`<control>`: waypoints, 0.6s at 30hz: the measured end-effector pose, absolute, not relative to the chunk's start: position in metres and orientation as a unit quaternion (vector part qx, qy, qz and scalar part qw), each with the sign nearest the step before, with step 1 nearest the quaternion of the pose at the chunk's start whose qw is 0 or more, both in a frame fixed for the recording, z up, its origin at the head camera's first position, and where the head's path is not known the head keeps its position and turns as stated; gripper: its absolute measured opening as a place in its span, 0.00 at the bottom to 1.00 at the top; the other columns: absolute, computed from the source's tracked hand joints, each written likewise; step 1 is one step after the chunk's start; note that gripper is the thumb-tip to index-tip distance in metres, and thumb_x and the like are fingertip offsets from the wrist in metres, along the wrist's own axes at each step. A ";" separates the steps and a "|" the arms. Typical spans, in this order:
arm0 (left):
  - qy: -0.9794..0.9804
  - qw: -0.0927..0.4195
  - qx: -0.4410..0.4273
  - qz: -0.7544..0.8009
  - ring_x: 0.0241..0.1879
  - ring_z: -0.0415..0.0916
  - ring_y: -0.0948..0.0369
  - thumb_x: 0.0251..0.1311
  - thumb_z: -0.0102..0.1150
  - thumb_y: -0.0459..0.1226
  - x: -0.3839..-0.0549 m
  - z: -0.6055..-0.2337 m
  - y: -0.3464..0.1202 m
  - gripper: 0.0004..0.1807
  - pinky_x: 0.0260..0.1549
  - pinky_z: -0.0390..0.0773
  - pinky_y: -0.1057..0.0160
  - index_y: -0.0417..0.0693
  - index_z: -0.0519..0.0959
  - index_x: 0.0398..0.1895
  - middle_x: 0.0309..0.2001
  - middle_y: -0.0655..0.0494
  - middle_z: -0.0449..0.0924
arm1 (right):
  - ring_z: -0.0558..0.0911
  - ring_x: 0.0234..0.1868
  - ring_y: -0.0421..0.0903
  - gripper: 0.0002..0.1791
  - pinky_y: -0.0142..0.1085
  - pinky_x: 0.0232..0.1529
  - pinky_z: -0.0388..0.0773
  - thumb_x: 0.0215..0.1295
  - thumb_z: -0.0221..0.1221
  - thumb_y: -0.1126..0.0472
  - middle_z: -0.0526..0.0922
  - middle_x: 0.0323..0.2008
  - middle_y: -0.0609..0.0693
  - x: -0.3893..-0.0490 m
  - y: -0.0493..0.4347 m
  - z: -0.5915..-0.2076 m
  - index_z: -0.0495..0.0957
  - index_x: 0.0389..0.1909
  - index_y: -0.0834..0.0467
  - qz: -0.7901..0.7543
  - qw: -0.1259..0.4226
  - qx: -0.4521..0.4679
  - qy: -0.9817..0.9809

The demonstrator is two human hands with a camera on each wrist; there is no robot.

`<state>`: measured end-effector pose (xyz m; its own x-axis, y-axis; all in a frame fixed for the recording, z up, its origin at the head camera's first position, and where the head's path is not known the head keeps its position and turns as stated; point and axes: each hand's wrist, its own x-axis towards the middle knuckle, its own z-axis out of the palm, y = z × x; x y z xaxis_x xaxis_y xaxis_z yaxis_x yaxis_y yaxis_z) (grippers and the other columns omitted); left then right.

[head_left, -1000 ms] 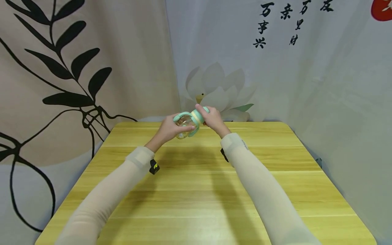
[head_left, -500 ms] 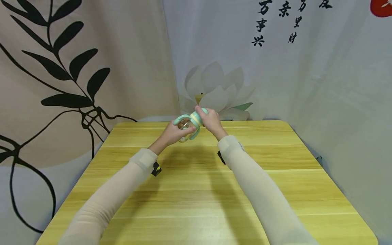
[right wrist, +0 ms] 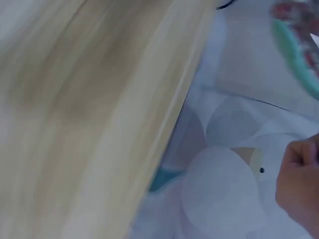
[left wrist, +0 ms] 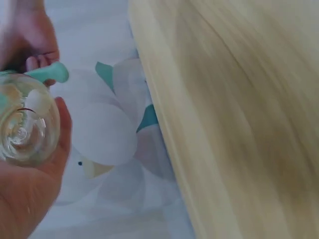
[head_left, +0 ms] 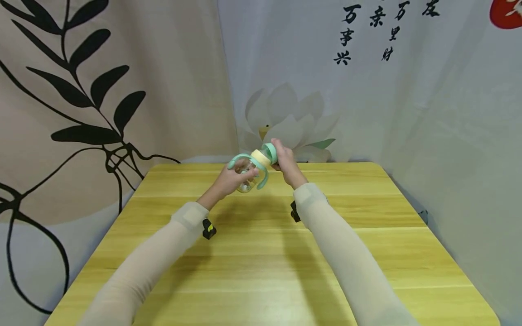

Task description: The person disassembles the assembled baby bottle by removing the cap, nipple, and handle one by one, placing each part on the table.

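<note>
Above the far part of the table, my left hand [head_left: 228, 179] grips a clear baby bottle [head_left: 246, 184] with mint-green side handles [head_left: 263, 180] and a pale yellow collar [head_left: 260, 158]. The bottle is tilted, its top toward the right. My right hand [head_left: 287, 164] pinches a mint-green cap [head_left: 269, 153] at the bottle's top end, with a see-through part between cap and collar. The left wrist view shows the round clear base of the bottle [left wrist: 27, 127] in my left palm [left wrist: 27, 199]. In the right wrist view, my curled right hand [right wrist: 301, 184] is partly cut off.
Under both hands lies a light wooden table [head_left: 253, 271], its far edge just beneath them. Printed cloth [head_left: 183, 81] hangs behind and along the sides. Each wrist carries a small black device [head_left: 209, 229].
The mint-green cap has shifted up and right, away from the yellow collar, along with my right hand. My left hand still holds the bottle in nearly the same place.
</note>
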<state>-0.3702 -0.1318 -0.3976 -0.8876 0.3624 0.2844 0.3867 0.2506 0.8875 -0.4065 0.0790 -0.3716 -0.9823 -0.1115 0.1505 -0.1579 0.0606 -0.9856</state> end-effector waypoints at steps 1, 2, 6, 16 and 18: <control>-0.786 0.011 -0.236 -0.571 0.41 0.84 0.51 0.73 0.64 0.48 -0.370 -0.399 -0.131 0.16 0.38 0.87 0.53 0.48 0.80 0.53 0.45 0.48 0.85 | 0.66 0.18 0.40 0.30 0.30 0.21 0.67 0.73 0.50 0.31 0.71 0.18 0.44 -0.408 0.080 -0.372 0.75 0.25 0.53 0.695 0.017 0.088 -0.713; -0.783 0.014 -0.236 -0.575 0.40 0.84 0.52 0.73 0.64 0.48 -0.369 -0.399 -0.131 0.15 0.38 0.87 0.54 0.48 0.80 0.52 0.43 0.48 0.84 | 0.65 0.17 0.40 0.30 0.30 0.20 0.65 0.73 0.50 0.31 0.70 0.17 0.44 -0.408 0.082 -0.371 0.75 0.25 0.53 0.701 0.021 0.089 -0.708; -0.781 0.025 -0.236 -0.578 0.40 0.84 0.54 0.74 0.63 0.46 -0.368 -0.401 -0.133 0.14 0.39 0.87 0.57 0.47 0.79 0.51 0.41 0.50 0.84 | 0.67 0.17 0.40 0.31 0.30 0.21 0.66 0.74 0.49 0.29 0.71 0.18 0.43 -0.415 0.088 -0.369 0.74 0.27 0.52 0.698 0.050 0.082 -0.709; -0.781 0.013 -0.246 -0.575 0.38 0.84 0.48 0.75 0.61 0.46 -0.369 -0.405 -0.138 0.16 0.37 0.88 0.56 0.44 0.79 0.53 0.43 0.46 0.83 | 0.76 0.40 0.49 0.38 0.38 0.43 0.76 0.73 0.57 0.31 0.73 0.47 0.55 -0.433 0.149 -0.401 0.62 0.60 0.60 0.647 0.088 0.011 -0.757; -0.782 0.011 -0.243 -0.574 0.37 0.84 0.49 0.75 0.61 0.46 -0.370 -0.406 -0.139 0.16 0.37 0.88 0.56 0.43 0.79 0.54 0.43 0.46 0.83 | 0.77 0.49 0.53 0.38 0.44 0.53 0.78 0.75 0.59 0.35 0.74 0.54 0.59 -0.432 0.164 -0.414 0.61 0.66 0.62 0.609 0.095 -0.014 -0.788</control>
<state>-0.3698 -0.1386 -0.4064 -0.8816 0.3680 0.2955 0.3925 0.2238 0.8921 -0.4321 0.1643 -0.4140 -0.9817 0.1376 0.1317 -0.0928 0.2584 -0.9616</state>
